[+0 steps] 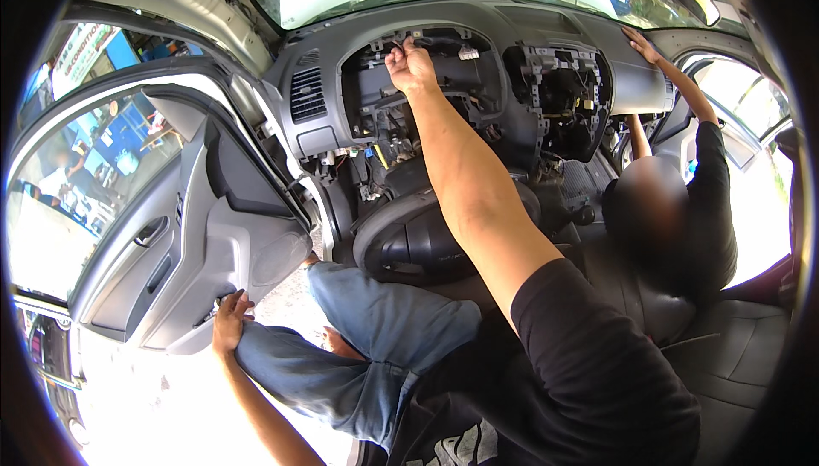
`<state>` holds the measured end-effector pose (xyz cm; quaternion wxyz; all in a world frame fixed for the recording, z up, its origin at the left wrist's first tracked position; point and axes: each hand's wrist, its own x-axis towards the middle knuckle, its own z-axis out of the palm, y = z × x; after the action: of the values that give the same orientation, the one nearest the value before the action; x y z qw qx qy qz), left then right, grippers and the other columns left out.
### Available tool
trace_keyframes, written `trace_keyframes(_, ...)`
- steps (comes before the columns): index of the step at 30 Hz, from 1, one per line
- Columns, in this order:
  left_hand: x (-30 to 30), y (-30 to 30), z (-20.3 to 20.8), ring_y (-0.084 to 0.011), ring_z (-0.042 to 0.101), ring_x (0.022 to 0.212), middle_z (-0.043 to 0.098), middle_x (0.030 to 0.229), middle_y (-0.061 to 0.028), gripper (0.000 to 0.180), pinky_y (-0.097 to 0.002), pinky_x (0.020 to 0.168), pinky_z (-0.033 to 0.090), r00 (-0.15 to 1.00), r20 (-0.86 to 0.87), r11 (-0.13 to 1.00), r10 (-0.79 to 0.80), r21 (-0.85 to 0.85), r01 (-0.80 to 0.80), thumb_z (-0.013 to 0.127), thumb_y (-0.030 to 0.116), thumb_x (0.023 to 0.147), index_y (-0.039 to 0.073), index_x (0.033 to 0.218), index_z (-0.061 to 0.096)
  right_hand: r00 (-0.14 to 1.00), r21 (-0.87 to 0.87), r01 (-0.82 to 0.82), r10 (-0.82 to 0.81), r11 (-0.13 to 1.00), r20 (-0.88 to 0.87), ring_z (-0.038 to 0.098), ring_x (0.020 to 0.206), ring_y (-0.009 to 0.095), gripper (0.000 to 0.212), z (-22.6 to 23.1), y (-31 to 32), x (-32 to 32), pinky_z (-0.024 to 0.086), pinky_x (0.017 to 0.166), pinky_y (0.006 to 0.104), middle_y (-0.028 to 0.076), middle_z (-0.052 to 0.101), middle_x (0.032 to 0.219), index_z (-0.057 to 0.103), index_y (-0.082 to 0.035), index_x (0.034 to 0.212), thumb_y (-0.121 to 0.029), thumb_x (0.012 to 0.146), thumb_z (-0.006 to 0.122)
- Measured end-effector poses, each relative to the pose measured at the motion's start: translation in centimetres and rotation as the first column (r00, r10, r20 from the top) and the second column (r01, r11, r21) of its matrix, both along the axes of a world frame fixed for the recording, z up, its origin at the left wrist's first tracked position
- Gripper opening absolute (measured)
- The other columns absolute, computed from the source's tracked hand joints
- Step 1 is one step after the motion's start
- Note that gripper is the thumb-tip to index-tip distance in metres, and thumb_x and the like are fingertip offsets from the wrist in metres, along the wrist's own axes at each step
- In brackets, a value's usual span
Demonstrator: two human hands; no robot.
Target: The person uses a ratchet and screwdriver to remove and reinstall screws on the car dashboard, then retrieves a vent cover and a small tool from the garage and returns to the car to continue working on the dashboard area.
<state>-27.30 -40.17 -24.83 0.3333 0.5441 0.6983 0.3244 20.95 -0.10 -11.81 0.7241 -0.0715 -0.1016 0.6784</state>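
Note:
My right arm reaches over the steering wheel (401, 240) into the bare instrument cluster opening (367, 95) of the grey dashboard (320, 137). There my right hand (411, 66) is at the opening's upper edge, its fingers curled; whatever they pinch is hidden. Low on the left, my left hand (229, 323) is beside my bent knee, near the lower edge of the open door (230, 244). Its fingers are bent around a small dark thing too unclear to name. Inside the cluster opening, a white connector (468, 54) shows to the right of my right hand.
On the passenger side, a co-worker (674, 218) leans in, one hand (641, 44) on the dashboard top. The centre console opening (563, 99) exposes brackets and wiring. Loose wires (375, 167) hang below the dashboard. A gear lever (583, 214) stands between the seats.

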Motion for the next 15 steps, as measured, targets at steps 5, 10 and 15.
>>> trace_keyframes(5, 0.2, 0.2, 0.0, -0.0272, 0.070, 0.101, 0.070, 0.112, -0.0238, 0.068, -0.0357, 0.079, 0.058, 1.000, -0.001, 1.000, 0.007, -0.009, -0.007, 0.061, 0.047, 0.102, -0.011, 0.136, 0.055, 1.000, 0.011, 0.010, -0.011, 1.000, 0.022, 0.042, 0.054, 0.011, 0.020, 0.0, 0.3, 0.6, 0.045, 0.064, 0.0286, -0.002, 0.043, 0.065, 0.056, -0.009, 0.091, -0.019, 0.108, 0.054)
trace_keyframes(10, 0.3, 0.4, -0.1, -0.0246, 0.071, 0.097, 0.071, 0.109, -0.0208, 0.061, -0.0335, 0.077, 0.058, 1.000, -0.023, 1.000, 0.015, 0.001, -0.015, 0.060, 0.042, 0.103, -0.010, 0.135, 0.057, 0.999, 0.028, 0.018, -0.019, 0.999, 0.042, 0.041, 0.052, 0.011, 0.019, 0.4, 0.1, 1.4, 0.044, 0.060, 0.0287, -0.001, 0.046, 0.066, 0.054, -0.007, 0.087, -0.012, 0.105, 0.056)
trace_keyframes(15, 0.7, 0.7, 0.2, -0.0231, 0.071, 0.095, 0.071, 0.108, -0.0196, 0.059, -0.0324, 0.076, 0.058, 1.000, -0.002, 0.999, 0.024, -0.032, -0.024, 0.060, 0.041, 0.104, -0.009, 0.134, 0.058, 0.994, 0.012, 0.019, -0.021, 1.000, 0.111, 0.039, 0.049, 0.009, 0.022, 0.9, -0.6, 2.2, 0.042, 0.060, 0.0275, -0.001, 0.046, 0.064, 0.053, -0.004, 0.085, -0.009, 0.106, 0.052)
